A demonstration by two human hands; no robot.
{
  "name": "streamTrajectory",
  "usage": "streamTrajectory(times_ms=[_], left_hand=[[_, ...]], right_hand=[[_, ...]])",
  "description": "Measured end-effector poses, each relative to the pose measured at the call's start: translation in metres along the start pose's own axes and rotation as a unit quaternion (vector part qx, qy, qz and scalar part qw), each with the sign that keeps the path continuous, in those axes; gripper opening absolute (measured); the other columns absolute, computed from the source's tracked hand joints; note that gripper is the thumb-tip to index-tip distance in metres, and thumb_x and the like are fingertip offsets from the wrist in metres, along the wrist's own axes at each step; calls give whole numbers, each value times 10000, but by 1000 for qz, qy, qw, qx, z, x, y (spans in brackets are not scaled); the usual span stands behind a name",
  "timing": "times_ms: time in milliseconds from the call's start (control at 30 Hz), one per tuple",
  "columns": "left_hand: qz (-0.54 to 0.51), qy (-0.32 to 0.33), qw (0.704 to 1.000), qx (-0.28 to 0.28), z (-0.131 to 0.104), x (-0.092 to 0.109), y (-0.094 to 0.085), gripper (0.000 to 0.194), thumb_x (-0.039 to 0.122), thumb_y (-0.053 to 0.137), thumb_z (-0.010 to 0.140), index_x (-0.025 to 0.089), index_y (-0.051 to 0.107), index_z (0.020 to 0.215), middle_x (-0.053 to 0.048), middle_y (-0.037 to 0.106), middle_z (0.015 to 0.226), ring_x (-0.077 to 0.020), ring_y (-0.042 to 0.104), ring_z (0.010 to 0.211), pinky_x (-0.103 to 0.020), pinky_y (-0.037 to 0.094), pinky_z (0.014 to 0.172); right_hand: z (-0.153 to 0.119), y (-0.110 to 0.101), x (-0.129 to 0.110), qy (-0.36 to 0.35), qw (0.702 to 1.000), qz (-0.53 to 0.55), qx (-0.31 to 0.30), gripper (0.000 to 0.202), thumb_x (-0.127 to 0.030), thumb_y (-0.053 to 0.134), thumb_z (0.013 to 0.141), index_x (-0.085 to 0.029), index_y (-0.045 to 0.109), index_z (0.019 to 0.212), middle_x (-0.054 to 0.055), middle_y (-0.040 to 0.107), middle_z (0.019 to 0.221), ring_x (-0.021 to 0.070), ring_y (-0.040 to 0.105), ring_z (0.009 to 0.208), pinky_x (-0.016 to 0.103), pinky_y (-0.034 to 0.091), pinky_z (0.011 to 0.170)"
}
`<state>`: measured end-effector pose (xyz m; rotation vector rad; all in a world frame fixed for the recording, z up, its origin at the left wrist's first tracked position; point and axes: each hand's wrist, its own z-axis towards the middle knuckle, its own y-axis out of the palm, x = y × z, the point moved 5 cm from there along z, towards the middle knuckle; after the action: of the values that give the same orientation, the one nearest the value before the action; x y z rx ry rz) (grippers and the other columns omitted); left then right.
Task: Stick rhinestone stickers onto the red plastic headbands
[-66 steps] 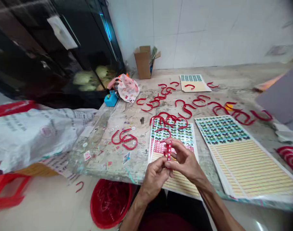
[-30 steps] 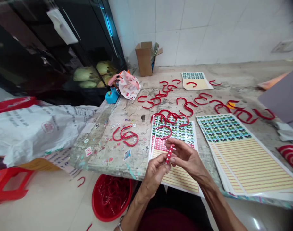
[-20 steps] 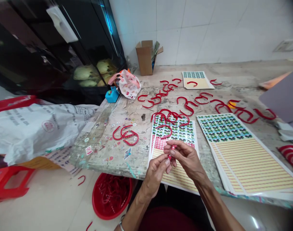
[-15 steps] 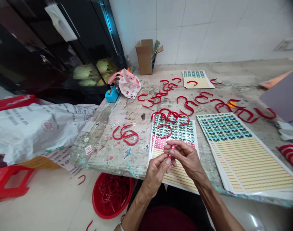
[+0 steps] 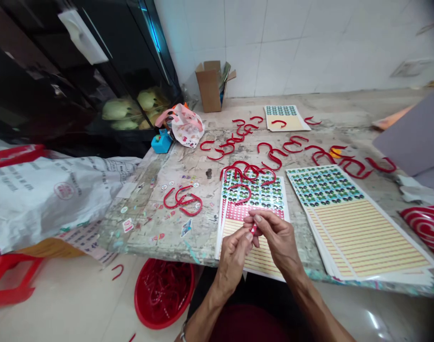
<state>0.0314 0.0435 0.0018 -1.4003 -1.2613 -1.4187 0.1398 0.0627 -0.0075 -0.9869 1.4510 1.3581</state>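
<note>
My left hand (image 5: pixel 233 259) and my right hand (image 5: pixel 274 235) meet over a sticker sheet (image 5: pixel 263 259) at the table's near edge. Between their fingertips is a small red piece (image 5: pixel 253 229) with white marks, mostly covered by the fingers. Both hands pinch it. Just beyond them, a curved red strip (image 5: pixel 250 194) lies on the sheet's green and blue stickers, with several more overlapping at its top edge. Left of the sheet, a few red strips (image 5: pixel 192 204) lie in a loose cluster. A second stack of sticker sheets (image 5: pixel 363 232) lies to the right.
A red basin (image 5: pixel 163 294) of red strips stands on the floor at the left. On the table (image 5: pixel 160 175) are more red strips, a small sheet (image 5: pixel 284 118), a pink and white bag (image 5: pixel 186 126), a blue box (image 5: pixel 162 141) and a cardboard box (image 5: pixel 210 88).
The camera view has shifted slightly. My right fingers have moved a little on the red piece, and more of it shows between the fingertips.
</note>
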Motion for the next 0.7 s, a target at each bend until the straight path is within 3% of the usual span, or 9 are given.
streamTrajectory(times_ms=[100, 233, 333, 467, 600, 700], left_hand=[[-24, -13, 1000, 10, -1, -4, 3, 321, 361, 425, 877, 140, 594, 717, 5, 427, 609, -118, 371, 603, -246, 323, 613], [-84, -55, 994, 53, -6, -14, 2, 416, 464, 399, 871, 132, 648, 898, -60, 577, 746, -154, 487, 699, -263, 378, 684], [-90, -66, 992, 56, -7, -15, 5, 486, 508, 355, 875, 131, 649, 963, -79, 612, 802, -170, 518, 745, -271, 387, 701], [-49, -26, 997, -59, -1, 2, 32, 462, 452, 330, 905, 135, 666, 914, -53, 601, 753, -154, 498, 704, -267, 380, 690], [2, 12, 972, -236, -7, 15, 88, 342, 374, 408, 895, 157, 662, 967, -44, 626, 802, -155, 518, 717, -259, 404, 681], [-12, 7, 944, -331, -22, 9, 131, 336, 391, 516, 831, 165, 654, 1038, -75, 669, 915, -214, 582, 872, -293, 446, 810]], right_hand=[[-6, -2, -1, 0, 1000, -5, -15, 261, -339, 605, 802, -178, 625, 1007, 81, 677, 902, 131, 606, 603, 238, 481, 447], [-17, -1, -2, -2, 998, -45, -40, 493, -265, 733, 679, -218, 533, 1127, 78, 631, 1036, 180, 620, 843, 287, 547, 638], [-24, -2, -5, 0, 998, -62, -12, 446, -290, 700, 715, -217, 511, 1113, 72, 639, 1007, 174, 631, 806, 302, 553, 652], [-36, -22, -25, -36, 992, -76, 94, 265, -349, 620, 784, -195, 557, 991, 55, 679, 865, 108, 576, 544, 245, 512, 499], [-72, -65, -58, -92, 954, -96, 268, 247, -406, 527, 842, -168, 585, 868, 52, 687, 732, 71, 473, 418, 204, 423, 407], [-115, -93, -79, -113, 923, -94, 357, 304, -440, 467, 868, -156, 575, 861, 62, 686, 713, 63, 462, 403, 192, 390, 401]])
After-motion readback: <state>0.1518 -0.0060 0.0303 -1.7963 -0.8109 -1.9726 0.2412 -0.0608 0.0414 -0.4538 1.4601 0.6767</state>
